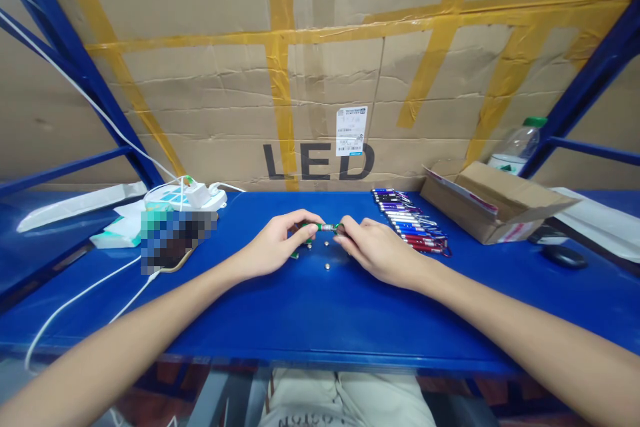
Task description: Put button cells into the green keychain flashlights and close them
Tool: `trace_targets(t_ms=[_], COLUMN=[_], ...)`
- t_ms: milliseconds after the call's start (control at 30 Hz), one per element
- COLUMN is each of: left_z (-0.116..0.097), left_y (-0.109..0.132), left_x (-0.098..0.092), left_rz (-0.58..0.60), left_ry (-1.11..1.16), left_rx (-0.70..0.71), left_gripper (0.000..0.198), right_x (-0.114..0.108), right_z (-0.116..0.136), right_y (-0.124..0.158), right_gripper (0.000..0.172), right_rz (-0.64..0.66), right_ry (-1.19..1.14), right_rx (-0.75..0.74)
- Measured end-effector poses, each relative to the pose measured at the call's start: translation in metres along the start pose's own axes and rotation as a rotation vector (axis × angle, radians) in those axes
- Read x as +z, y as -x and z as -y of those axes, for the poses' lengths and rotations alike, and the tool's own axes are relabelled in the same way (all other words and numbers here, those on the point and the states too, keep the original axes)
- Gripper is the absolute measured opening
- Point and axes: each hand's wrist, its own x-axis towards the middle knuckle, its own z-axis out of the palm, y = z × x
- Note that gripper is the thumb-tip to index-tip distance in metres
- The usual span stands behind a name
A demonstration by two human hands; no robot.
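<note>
My left hand (283, 240) pinches one end of a slim green keychain flashlight (327, 227) with a pale label, held just above the blue table. The fingers of my right hand (373, 248) close on its other end and hide the tip. Two small silver button cells (327, 267) lie on the table below, between my hands. Under my left fingers, another green tube (295, 255) is partly covered. To the right of my right hand runs a row of similar tubes (407, 220) with clips, in purple, black, silver, blue and red.
An open cardboard box (493, 203) stands at the right, with a plastic bottle (520, 143) behind it and a black computer mouse (564, 256) in front. At the left are a phone (183, 247), a tissue pack (117, 230), a power strip (210, 199) and white cables.
</note>
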Motion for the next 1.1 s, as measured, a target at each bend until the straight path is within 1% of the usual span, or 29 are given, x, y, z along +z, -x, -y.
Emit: trace_targets(t_ms=[167,300,367,567,667,767,800,867,933,1100], left_z=[-0.004,-0.003,-0.003,-0.008,-0.011,-0.013,-0.014,-0.015,-0.015,-0.014], left_y=[0.0,0.001,0.001,0.004,0.005,0.006,0.006,0.007,0.008,0.007], left_x=[-0.002,-0.001,0.0,0.0,-0.002,-0.002,-0.001,-0.001,0.0,-0.002], left_rz=[-0.021,0.006,0.031,0.123,0.229,0.362,0.385,0.401,0.402,0.424], left_ry=[-0.108,-0.171,-0.179,-0.118,-0.11,-0.136,-0.152,-0.204,-0.256,-0.315], left_rx=[0.057,0.095,0.097,0.054,0.026,0.024,0.032,0.054,0.08,0.135], left_gripper=[0.035,0.032,0.031,0.033,0.03,0.025,0.023,0.018,0.015,0.015], right_x=[0.0,0.001,0.001,-0.005,-0.008,-0.009,-0.009,-0.008,-0.007,-0.008], right_z=[0.0,0.0,0.001,0.003,0.006,0.011,0.012,0.014,0.015,0.013], right_y=[0.001,0.002,0.003,0.002,0.002,0.003,0.003,0.003,0.004,0.004], right_gripper=[0.026,0.029,0.031,0.026,0.021,0.018,0.019,0.02,0.022,0.025], right_rz=[-0.026,-0.045,-0.034,0.048,0.136,0.236,0.264,0.301,0.304,0.323], right_ry=[-0.067,-0.152,-0.188,-0.245,-0.287,-0.394,-0.433,-0.489,-0.511,-0.524], right_rx=[0.023,-0.032,-0.069,-0.117,-0.119,-0.139,-0.15,-0.165,-0.173,-0.187])
